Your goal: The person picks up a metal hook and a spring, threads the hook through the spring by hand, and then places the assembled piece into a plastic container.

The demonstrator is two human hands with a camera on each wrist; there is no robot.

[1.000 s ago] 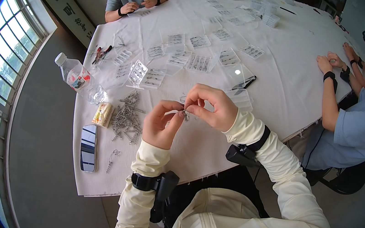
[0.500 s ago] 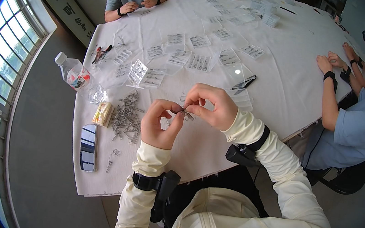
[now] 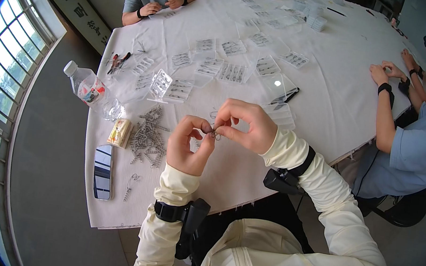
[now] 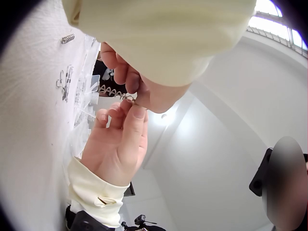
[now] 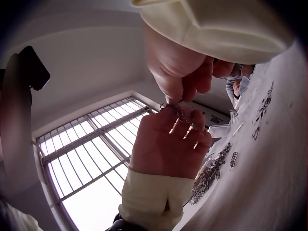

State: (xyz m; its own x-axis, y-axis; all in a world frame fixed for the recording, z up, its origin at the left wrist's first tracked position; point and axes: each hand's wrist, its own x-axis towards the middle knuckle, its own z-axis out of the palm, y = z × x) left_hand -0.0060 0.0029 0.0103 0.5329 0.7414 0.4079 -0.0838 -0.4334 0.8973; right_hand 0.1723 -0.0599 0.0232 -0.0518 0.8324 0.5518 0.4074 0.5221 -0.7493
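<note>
In the head view my left hand (image 3: 187,144) and right hand (image 3: 246,126) meet fingertip to fingertip above the white cloth. Between them they pinch the end of a small coiled wire spring (image 4: 114,92), whose coils stick out past the fingers in the left wrist view. A wire loop (image 5: 163,106) shows at the fingertips in the right wrist view; the rest of that end is hidden by the fingers. On the cloth close by lie a few wire hooks (image 4: 65,83) and a loose spring (image 4: 68,39).
Left of my hands are a heap of springs (image 3: 149,138), a tissue pack (image 3: 120,133), a phone (image 3: 103,172) and a tilted bottle (image 3: 94,93). Several clear plastic boxes (image 3: 232,73) with small metal pieces stand beyond, near pliers (image 3: 119,62). Other people (image 3: 414,138) sit around the table.
My left thumb has risen closer to the index fingertip, and the left hand has shifted slightly. The right hand stays almost in place, with the wire piece still between the fingertips.
</note>
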